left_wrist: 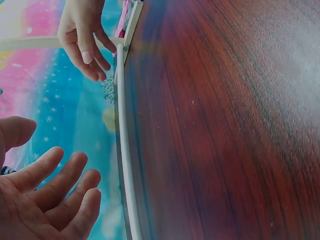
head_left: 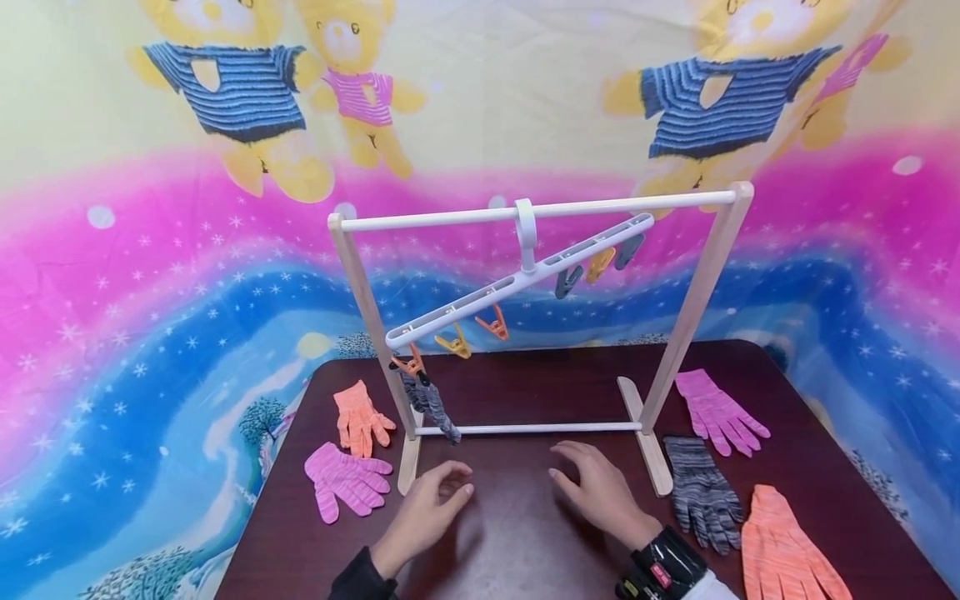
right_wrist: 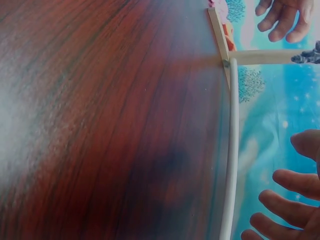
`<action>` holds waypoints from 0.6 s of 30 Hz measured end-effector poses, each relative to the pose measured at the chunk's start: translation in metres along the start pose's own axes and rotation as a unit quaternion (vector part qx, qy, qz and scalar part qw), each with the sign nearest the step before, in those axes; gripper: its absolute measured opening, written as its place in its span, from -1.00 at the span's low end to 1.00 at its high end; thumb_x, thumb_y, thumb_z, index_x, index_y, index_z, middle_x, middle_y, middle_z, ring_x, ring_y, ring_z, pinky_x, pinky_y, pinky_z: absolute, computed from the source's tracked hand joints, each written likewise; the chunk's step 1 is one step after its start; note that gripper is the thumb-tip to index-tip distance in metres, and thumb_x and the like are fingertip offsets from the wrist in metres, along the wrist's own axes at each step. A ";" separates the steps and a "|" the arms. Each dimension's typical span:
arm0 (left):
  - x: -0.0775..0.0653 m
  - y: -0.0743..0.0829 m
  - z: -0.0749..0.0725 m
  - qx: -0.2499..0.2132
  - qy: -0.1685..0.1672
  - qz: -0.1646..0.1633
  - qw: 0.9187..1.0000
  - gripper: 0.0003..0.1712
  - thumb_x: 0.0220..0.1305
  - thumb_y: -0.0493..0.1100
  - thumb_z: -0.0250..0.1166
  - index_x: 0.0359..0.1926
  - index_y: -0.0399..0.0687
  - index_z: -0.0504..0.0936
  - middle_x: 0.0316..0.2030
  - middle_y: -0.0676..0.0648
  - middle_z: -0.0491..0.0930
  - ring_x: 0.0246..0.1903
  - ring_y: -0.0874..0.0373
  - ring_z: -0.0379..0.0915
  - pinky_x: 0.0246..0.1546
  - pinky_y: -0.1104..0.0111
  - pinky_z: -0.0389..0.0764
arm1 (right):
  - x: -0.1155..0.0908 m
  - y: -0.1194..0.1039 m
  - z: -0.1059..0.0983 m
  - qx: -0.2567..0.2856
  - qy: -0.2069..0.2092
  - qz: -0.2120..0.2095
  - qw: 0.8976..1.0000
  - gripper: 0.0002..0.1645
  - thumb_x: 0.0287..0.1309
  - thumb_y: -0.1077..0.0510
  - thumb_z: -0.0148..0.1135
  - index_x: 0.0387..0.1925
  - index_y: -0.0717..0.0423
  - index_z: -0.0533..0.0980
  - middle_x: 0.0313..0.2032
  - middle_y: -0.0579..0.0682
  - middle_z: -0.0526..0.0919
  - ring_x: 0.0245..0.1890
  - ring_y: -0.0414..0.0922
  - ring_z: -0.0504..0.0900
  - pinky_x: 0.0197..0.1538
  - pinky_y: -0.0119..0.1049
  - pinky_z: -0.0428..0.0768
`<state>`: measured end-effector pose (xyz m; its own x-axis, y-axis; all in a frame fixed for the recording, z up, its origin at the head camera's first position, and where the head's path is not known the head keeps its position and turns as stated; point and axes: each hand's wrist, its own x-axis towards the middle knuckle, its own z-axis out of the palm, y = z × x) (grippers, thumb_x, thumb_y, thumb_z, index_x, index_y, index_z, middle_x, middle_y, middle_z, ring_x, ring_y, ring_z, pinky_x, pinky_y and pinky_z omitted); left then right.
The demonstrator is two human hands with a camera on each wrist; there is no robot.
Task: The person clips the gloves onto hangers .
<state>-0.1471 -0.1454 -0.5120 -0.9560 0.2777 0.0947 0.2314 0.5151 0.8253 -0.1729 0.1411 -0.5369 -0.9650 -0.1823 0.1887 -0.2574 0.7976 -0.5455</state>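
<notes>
My left hand (head_left: pixel 429 507) hovers over the front of the table with loosely curved fingers, holding nothing. Opposite it, my right hand (head_left: pixel 600 493) is also bare and relaxed, apart from the left. Both wrist views show spread, bent fingers with only air between them. Ahead of the hands, a white clip hanger (head_left: pixel 517 282) hangs from the rack's top bar (head_left: pixel 450 217), tilted down to the left. At its low end an orange clip (head_left: pixel 410 363) carries a dark grey knit glove (head_left: pixel 429 403). Other clips, including a yellow clip (head_left: pixel 454 342), hang with nothing in them.
On the left lie an orange glove (head_left: pixel 360 419) and a pink glove (head_left: pixel 348 482). A pink glove (head_left: pixel 722 413), a dark grey glove (head_left: pixel 702 493) and an orange glove (head_left: pixel 787 550) lie on the right. The rack's wooden feet (head_left: pixel 647 437) and low white bar (head_left: pixel 528 429) stand on the table.
</notes>
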 end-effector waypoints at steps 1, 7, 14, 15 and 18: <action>0.000 0.000 0.001 0.001 0.000 0.001 1.000 -0.75 0.40 -0.13 0.26 0.01 -0.13 0.64 -0.08 -0.17 0.72 -0.12 0.18 0.65 -0.09 0.37 0.66 | -0.001 0.001 -0.001 0.000 0.006 -0.001 1.000 -0.57 0.24 0.02 0.37 0.11 0.05 0.64 0.16 0.07 0.67 0.24 0.07 0.59 0.21 0.08 0.56; 0.001 0.002 0.007 0.016 0.002 0.009 1.000 -0.74 0.40 -0.09 0.27 0.02 -0.08 0.65 -0.07 -0.13 0.74 -0.10 0.15 0.67 -0.06 0.30 0.68 | -0.007 0.009 -0.008 -0.011 0.039 0.001 0.999 -0.59 0.21 0.04 0.40 0.06 0.09 0.66 0.10 0.08 0.70 0.17 0.09 0.63 0.13 0.10 0.60; 0.002 0.005 0.010 0.036 0.004 0.013 0.999 -0.75 0.38 -0.10 0.28 0.02 -0.06 0.65 -0.06 -0.13 0.74 -0.07 0.09 0.68 -0.03 0.19 0.68 | -0.010 0.018 -0.019 -0.010 0.060 0.009 0.998 -0.58 0.18 0.07 0.42 0.04 0.15 0.66 0.08 0.14 0.70 0.15 0.15 0.63 0.15 0.13 0.57; 0.002 0.005 0.011 0.038 0.003 0.013 0.999 -0.75 0.38 -0.10 0.29 0.01 -0.06 0.65 -0.06 -0.13 0.74 -0.07 0.09 0.68 -0.04 0.19 0.68 | -0.010 0.019 -0.020 -0.010 0.061 0.011 0.998 -0.58 0.19 0.07 0.41 0.05 0.16 0.66 0.08 0.15 0.70 0.15 0.16 0.63 0.15 0.13 0.57; 0.002 0.005 0.012 0.042 0.000 0.013 0.999 -0.76 0.38 -0.09 0.29 0.00 -0.04 0.65 -0.08 -0.11 0.74 -0.09 0.10 0.68 -0.05 0.18 0.68 | -0.012 0.022 -0.025 -0.011 0.059 0.019 0.998 -0.57 0.20 0.06 0.41 0.05 0.16 0.65 0.10 0.17 0.69 0.16 0.17 0.62 0.15 0.14 0.56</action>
<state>-0.1453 -0.1322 -0.5146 -0.9493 0.2920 0.1165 0.2714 0.5740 0.7726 -0.1657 0.1756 -0.5306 -0.9610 -0.0834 0.2638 -0.2180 0.8156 -0.5360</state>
